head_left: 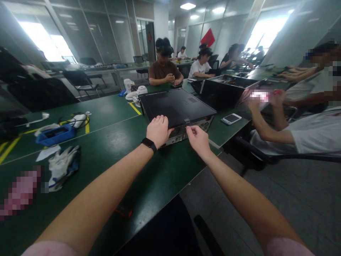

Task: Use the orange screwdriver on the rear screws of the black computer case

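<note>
A black desktop computer case (173,103) lies flat on the green table, its rear panel (177,133) with vents and ports facing me. Over the near left edge of its top rests my left hand (158,131), fingers laid on the cover and thumb stretched along the rear panel. The wrist wears a black smartwatch (149,144). My right hand (197,138) is at the middle of the rear panel, thumb and forefinger pinched together against it. Whatever is between those fingertips is too small to make out.
Left on the table (112,142) are work gloves (63,165), a blue tray (55,135) and a white cabled device (79,121). A dark orange-tipped object (124,212) lies near my left forearm. At right are a phone (231,118), an opened case (221,93) and a seated co-worker (306,129).
</note>
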Available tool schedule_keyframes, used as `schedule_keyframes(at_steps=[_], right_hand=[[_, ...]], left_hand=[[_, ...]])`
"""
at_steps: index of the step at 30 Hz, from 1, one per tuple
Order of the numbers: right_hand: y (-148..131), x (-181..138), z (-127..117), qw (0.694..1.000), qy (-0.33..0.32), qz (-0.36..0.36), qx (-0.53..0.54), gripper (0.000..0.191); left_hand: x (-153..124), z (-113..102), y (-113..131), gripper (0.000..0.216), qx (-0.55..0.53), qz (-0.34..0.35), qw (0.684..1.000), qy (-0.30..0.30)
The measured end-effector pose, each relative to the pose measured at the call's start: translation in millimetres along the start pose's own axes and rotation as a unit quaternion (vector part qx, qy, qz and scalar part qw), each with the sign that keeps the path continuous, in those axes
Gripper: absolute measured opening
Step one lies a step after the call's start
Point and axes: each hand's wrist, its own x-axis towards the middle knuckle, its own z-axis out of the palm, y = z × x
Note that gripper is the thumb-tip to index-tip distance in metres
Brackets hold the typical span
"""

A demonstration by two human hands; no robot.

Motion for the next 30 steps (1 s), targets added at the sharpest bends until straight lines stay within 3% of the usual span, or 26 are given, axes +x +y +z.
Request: schedule_keyframes(at_steps=[5, 14, 22, 30], right_hand=[[-16, 17, 23, 0.986, -0.042, 0.1, 0.124, 0.057], [-34, 18, 26, 0.942, -0.05, 0.206, 0.259, 0.042], [-42, 18, 27, 0.928, -0.056, 0.225, 0.291, 0.035], [-42, 9, 23, 0.955, -0.086, 0.177, 0.221, 0.032]], left_hand=[[0, -1, 1, 0.061, -0.004, -0.002, 1.0, -0.001], [1, -5, 2, 0.061, -0.012, -0.004, 1.0, -0.015], [2, -4, 1, 0.062, -0.014, -0.004, 1.0, -0.019], [1, -7, 2, 0.062, -0.022, -0.011, 0.999, -0.028]])
